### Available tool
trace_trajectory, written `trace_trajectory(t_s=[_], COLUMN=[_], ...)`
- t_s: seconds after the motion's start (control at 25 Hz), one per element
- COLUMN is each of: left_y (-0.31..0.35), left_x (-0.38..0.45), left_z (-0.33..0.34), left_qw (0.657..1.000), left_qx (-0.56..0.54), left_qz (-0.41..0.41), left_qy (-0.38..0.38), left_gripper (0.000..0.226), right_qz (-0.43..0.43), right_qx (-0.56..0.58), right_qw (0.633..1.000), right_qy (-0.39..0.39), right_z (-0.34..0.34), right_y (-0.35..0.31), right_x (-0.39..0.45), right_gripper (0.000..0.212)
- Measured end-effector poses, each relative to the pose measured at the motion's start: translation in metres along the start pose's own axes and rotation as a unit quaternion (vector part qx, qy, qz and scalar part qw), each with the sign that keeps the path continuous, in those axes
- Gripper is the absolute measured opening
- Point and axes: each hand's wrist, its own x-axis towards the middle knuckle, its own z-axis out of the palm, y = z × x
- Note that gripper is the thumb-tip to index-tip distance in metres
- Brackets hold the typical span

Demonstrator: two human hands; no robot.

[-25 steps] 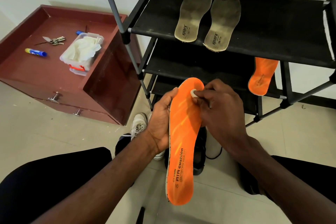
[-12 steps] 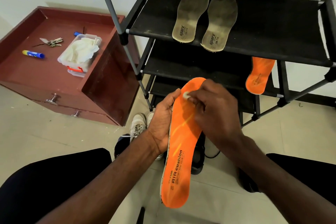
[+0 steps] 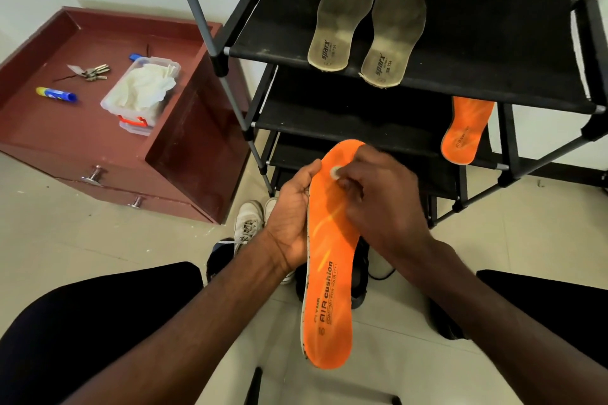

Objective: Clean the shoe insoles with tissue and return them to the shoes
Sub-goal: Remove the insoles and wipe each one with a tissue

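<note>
Since a moment ago the small wad of tissue point(image 3: 335, 172) has slid a little way across the toe end of the orange insole point(image 3: 330, 260); the grip on the insole has not changed. The right hand point(image 3: 383, 204) pinches the tissue between curled fingertips and presses it on the insole's far end. The left hand point(image 3: 294, 217) is curled round the insole's left edge, thumb on the rim, holding it lengthwise over the floor with the heel nearest.

On the black shoe rack point(image 3: 477, 43) to the far right, two worn grey insoles point(image 3: 368, 26) lie side by side on the top shelf, and a second orange insole point(image 3: 465, 130) leans on a lower shelf. Below the hands are a white shoe point(image 3: 247, 223) and a black shoe point(image 3: 360, 276).

On the maroon drawer unit point(image 3: 65, 128) at far left, a clear plastic box point(image 3: 141, 95) holds crumpled white tissues; keys point(image 3: 93, 72) and a blue-and-yellow tube point(image 3: 56, 94) lie beside it.
</note>
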Motion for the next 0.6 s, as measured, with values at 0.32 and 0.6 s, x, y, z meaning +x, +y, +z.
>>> trace_trajectory(t_s=[0.32, 0.6], left_y=[-0.008, -0.001], left_x=[-0.001, -0.001], left_z=[0.004, 0.002], left_qw=[1.0, 1.0], left_qx=[-0.002, -0.01], left_qz=[-0.005, -0.002], left_qy=[-0.001, 0.01], left_gripper=[0.055, 0.056], right_qz=[0.067, -0.002], right_qx=[-0.078, -0.073], right_qw=[0.995, 0.997], right_qy=[0.001, -0.036], right_z=[-0.004, -0.004], right_y=[0.011, 0.005], right_x=[0.003, -0.008], right_gripper=[0.028, 0.035])
